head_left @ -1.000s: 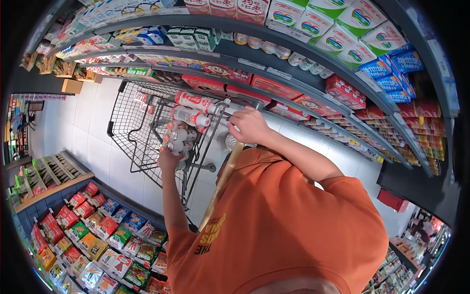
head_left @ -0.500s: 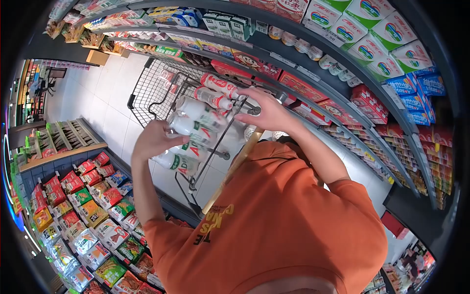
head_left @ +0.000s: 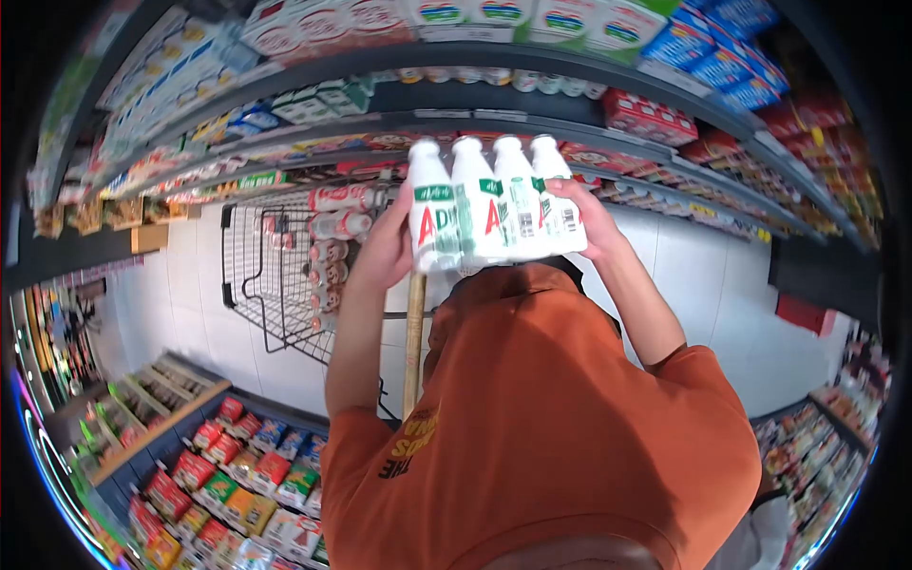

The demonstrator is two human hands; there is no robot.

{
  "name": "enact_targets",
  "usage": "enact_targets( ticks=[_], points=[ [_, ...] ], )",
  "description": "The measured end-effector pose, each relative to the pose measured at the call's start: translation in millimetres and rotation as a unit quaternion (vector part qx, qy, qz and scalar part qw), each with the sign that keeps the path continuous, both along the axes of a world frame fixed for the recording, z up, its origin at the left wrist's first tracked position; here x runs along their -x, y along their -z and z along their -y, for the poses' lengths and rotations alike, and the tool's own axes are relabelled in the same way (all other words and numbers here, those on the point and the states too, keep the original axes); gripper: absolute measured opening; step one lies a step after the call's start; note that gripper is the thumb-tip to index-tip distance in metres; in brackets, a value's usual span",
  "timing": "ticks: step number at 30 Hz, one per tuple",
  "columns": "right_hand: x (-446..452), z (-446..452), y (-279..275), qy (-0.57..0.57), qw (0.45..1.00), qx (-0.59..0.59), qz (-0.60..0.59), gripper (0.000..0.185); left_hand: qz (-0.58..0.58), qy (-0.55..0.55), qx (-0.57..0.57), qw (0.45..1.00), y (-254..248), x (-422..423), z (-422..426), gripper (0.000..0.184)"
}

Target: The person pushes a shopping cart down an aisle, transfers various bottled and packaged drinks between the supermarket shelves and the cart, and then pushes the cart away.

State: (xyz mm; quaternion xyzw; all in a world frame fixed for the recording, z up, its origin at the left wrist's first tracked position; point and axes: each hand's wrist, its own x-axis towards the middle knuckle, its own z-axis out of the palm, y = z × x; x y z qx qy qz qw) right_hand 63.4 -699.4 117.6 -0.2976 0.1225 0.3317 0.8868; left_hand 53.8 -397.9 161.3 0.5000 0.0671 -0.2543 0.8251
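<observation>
A shrink-wrapped pack of white milk-drink bottles is held upright in front of my chest, between both hands. Green and red lettering marks the labels. My left hand grips the pack's left end, its fingers partly hidden behind the bottles. At the other end, my right hand is closed round the last bottle, thumb on the front side. To the left of the pack stands a black wire shopping cart. Inside it lie red-labelled bottles and a pack of small brown-and-red bottles.
The cart's tan handle bar runs beside my left forearm. Shelves of boxed drinks and cans curve across the far side. At lower left, a display bin holds bagged snacks. Light floor tiles show to the right.
The white bottle pack has come up out of the cart and moved right, now in front of my chest. Both hands have closed on it, and the view has turned right.
</observation>
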Motion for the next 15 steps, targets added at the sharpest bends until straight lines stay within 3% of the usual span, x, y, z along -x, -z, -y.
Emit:
enact_targets(
  ticks=[2, 4, 11, 15],
  points=[
    [4.3, 20.5, 3.7, 0.036, 0.996, 0.069, 0.041, 0.037, -0.074, 0.002, 0.047, 0.996, 12.0, -12.9, 29.5, 0.044],
    [9.8, 32.0, -4.3, 0.071, 0.984, 0.139, 0.081, 0.035, -0.076, 0.041, 0.004, 0.996, 18.8, -23.1, 47.2, 0.043],
    [2.3, 77.1, 1.9, 0.069, 0.926, 0.342, 0.146, 0.05, 0.014, 0.2, -0.217, 0.955, 29.5, -58.3, 87.8, 0.048],
    [-27.4, 100.2, 26.8, 0.096, 0.86, 0.39, 0.315, 0.053, 0.151, 0.246, -0.3, 0.909, 31.9, -105.6, 106.3, 0.048]
  ],
)
